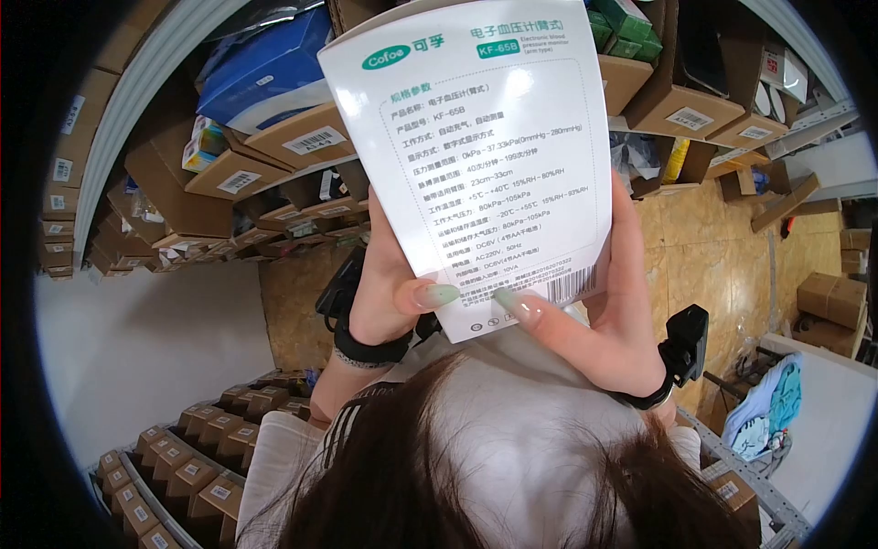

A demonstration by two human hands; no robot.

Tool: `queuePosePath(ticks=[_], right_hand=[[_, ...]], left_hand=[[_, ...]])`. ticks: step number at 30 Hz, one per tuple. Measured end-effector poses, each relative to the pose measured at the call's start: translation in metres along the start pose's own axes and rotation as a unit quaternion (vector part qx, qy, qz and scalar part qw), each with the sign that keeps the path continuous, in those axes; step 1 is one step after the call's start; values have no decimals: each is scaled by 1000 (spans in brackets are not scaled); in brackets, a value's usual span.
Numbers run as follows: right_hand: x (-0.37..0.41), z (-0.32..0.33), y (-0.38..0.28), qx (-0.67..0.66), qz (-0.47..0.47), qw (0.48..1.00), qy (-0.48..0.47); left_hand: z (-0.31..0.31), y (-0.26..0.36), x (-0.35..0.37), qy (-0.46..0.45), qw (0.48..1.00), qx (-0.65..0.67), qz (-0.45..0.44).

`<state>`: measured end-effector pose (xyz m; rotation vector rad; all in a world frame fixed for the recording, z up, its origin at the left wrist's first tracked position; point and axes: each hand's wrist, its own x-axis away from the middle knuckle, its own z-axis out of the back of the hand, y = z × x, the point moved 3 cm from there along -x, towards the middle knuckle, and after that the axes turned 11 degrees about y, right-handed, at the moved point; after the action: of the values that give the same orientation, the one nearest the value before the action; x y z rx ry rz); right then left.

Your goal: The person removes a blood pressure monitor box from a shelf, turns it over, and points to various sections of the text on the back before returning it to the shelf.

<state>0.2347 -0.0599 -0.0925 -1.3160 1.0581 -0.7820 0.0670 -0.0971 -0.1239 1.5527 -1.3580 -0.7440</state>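
A white box (485, 156) printed with green and grey text, including "Cofoe" and "KF-65B", is held up before the camera with its printed side facing it. My left hand (393, 284) grips the lower left edge, its thumb on the printed face. On the lower right, my right hand (604, 320) holds the box with its thumb across the lines just left of the barcode. Most of the fingers are behind the box. Each wrist wears a black strap with a black device.
Shelves with labelled cardboard bins (302, 134) run along the left and top. More bins (688, 102) stand at the upper right. Small cartons (219, 494) fill a rack at the lower left. Blue cloth (768, 407) lies on a white surface at the right, near stacked cartons (830, 300).
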Motion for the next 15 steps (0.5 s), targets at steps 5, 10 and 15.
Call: queuePosePath(ticks=[5,10,15], right_hand=[[1,0,0,-28,-17,999,2],[1,0,0,-30,-26,999,-3],[1,1,2,-31,-16,999,-2]], left_hand=[[1,0,-1,-5,1000,6,-4],[2,-1,-1,-1,1000,16,0],[2,-1,0,4,1000,23,4]])
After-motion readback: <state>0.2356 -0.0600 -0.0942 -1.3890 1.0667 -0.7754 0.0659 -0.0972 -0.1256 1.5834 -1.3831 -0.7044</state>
